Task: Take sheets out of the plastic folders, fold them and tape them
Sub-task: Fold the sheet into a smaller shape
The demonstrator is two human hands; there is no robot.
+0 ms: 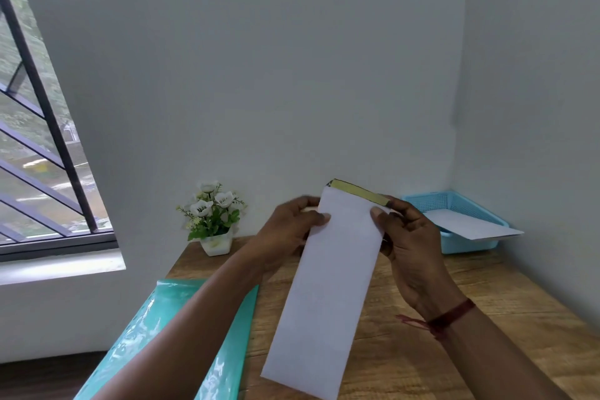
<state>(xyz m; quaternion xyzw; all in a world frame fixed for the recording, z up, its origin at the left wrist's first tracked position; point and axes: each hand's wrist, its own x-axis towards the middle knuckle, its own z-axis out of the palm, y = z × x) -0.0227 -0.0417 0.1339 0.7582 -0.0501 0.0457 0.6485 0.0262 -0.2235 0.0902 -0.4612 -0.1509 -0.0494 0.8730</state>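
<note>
White folded sheet, tape strip going along its top edge.
Above the table, both my hands, left and right, pinch it; teal plastic folders wait, one sheet already in the blue basket.

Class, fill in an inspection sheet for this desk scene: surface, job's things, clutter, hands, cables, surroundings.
Surface: wooden table, set in a wall corner.
Job's things: folded white sheet held up above the table, a strip of yellowish tape along its top edge; teal plastic folders lying at the table's left edge.
Clutter: potted white flowers at the back; blue basket at back right with a white sheet in it.
Hands: left hand and right hand pinch the sheet's upper sides; red wrist thread on the right.
Cables: nothing seen.
Surroundings: barred window at left, plain walls.
</note>
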